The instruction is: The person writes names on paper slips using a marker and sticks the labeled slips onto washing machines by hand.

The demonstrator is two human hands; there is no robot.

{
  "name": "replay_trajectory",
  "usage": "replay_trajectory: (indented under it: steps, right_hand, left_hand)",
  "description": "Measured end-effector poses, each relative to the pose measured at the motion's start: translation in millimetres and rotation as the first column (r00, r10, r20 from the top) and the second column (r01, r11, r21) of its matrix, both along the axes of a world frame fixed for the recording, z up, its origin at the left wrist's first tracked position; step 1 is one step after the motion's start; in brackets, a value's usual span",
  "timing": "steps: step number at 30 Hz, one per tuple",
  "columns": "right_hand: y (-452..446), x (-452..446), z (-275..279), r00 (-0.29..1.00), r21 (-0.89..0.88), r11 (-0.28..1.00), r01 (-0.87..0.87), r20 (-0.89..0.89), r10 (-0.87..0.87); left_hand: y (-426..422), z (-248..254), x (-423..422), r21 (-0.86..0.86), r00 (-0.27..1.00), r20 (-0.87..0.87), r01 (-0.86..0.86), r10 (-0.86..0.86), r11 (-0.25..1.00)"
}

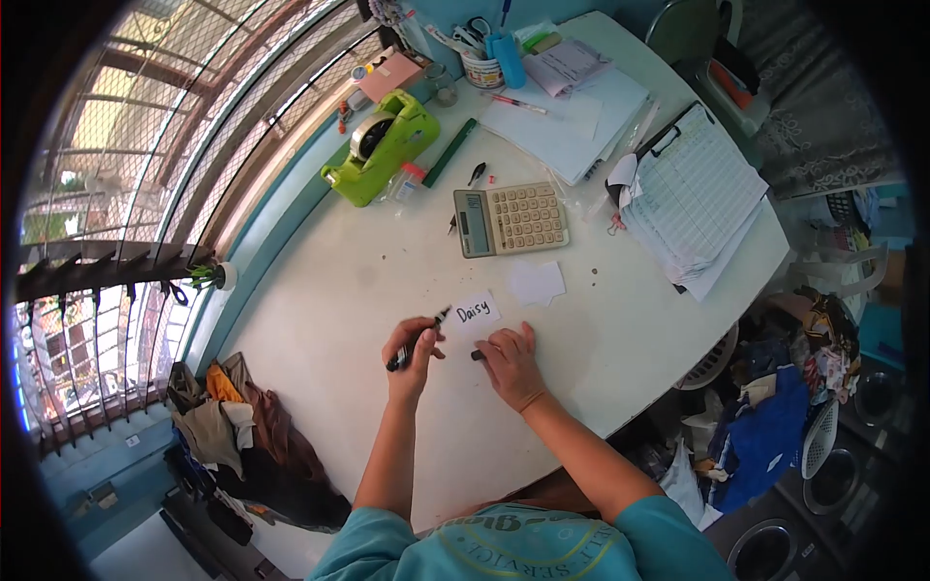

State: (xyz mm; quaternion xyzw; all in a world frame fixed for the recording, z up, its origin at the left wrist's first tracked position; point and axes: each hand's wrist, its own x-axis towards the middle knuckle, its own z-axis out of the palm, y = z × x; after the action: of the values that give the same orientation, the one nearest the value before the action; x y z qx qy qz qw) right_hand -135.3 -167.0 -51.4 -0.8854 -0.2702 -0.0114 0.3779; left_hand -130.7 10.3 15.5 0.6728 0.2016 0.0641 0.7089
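Note:
My left hand is closed around a black marker, its uncapped tip pointing up and right toward a small white card. The word "Daisy" stands on that card in black letters. Between the fingers of my right hand is a dark marker cap, just below the card. A few blank white paper slips lie overlapped to the upper right of the written card. Beyond them a beige calculator rests on the white table.
A green tape dispenser stands near the barred window. At the back are a cup of pens and scissors and loose papers. A clipboard with sheets lies at the right edge. Clothes are heaped below the table on both sides.

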Motion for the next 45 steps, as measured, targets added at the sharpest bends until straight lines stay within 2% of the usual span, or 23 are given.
replay_trajectory:
  steps: [2,4,6,8,12,22,28,30,31,32,34,35,37,40,44,45]
  right_hand:
    - [0.5,0.6,4.7,0.998,-0.048,0.999,0.009,-0.055,-0.011]
    - [2.2,1.7,5.8,0.998,0.041,0.998,0.056,0.004,-0.056]
    - [1.8,1.8,5.2,0.998,0.054,0.997,0.053,0.011,-0.054]
    - [0.9,1.4,2.8,0.998,0.064,0.997,0.052,0.016,-0.053]
    - [0.5,1.3,-0.2,0.999,0.052,0.998,0.036,0.006,-0.037]
    - [1.2,2.8,3.6,1.0,0.025,0.999,0.029,0.0,-0.029]
    - [1.3,2.5,2.4,0.999,-0.008,0.999,0.043,-0.007,-0.043]
    - [1.0,0.6,1.5,0.999,-0.005,0.999,0.045,-0.006,-0.045]
    - [1.4,1.5,0.2,0.999,-0.005,0.999,0.051,-0.002,-0.051]
    - [1.6,1.4,-0.8,0.999,-0.001,0.999,0.046,0.008,-0.046]
    - [2.1,1.4,-1.3,0.999,0.006,0.999,0.041,0.029,-0.041]
    - [1.9,1.9,-2.8,0.999,0.007,0.999,0.039,0.036,-0.039]
    - [1.4,0.1,-1.5,0.998,-0.002,1.0,0.016,0.053,-0.016]
    - [1.1,-0.8,-4.6,0.998,0.026,0.999,0.022,0.055,-0.023]
    - [-1.4,2.9,1.5,1.0,0.041,0.999,0.016,0.022,-0.016]
    - [-1.6,4.1,7.1,0.999,0.07,0.996,0.049,-0.011,-0.048]
  left_hand:
    - [-2.2,3.2,-18.8,0.05,0.996,-0.078,0.044,-0.04,0.998]
    - [-12.2,9.7,-28.9,0.169,0.991,-0.113,0.086,-0.068,0.982]
    - [-21.9,8.6,-32.6,0.196,0.993,-0.11,0.065,-0.044,0.978]
    - [-23.6,-4.2,-35.7,0.374,0.998,-0.026,0.065,-0.06,0.925]
    - [-32.2,-3.4,-31.3,0.371,0.999,0.028,-0.046,0.039,0.927]
    - [-39.9,-14.9,-29.5,0.435,0.999,-0.03,0.045,-0.035,0.899]
    - [-50.4,-14.5,-19.9,0.577,0.987,-0.102,0.158,-0.121,0.801]
    - [-49.6,-23.0,-20.2,0.677,0.976,0.016,0.148,-0.215,0.721]
    - [-48.7,-24.4,-22.6,0.65,0.97,-0.051,0.211,-0.236,0.73]
    - [-46.7,-26.1,-23.8,0.654,0.972,-0.042,0.202,-0.231,0.729]
    - [-40.2,-25.9,-22.9,0.683,0.911,0.011,0.293,-0.411,0.669]
    - [-35.9,-26.4,-22.7,0.686,0.912,0.017,0.288,-0.41,0.669]
    - [-29.6,-25.1,-25.9,0.647,0.842,0.027,0.396,-0.539,0.652]
    - [-31.1,-19.5,-31.0,0.667,0.808,-0.02,0.449,-0.589,0.594]
    - [-32.2,-6.6,-23.6,0.621,0.856,-0.089,0.448,-0.51,0.643]
    - [-27.0,-4.8,-20.1,0.553,0.916,-0.036,0.351,-0.399,0.756]
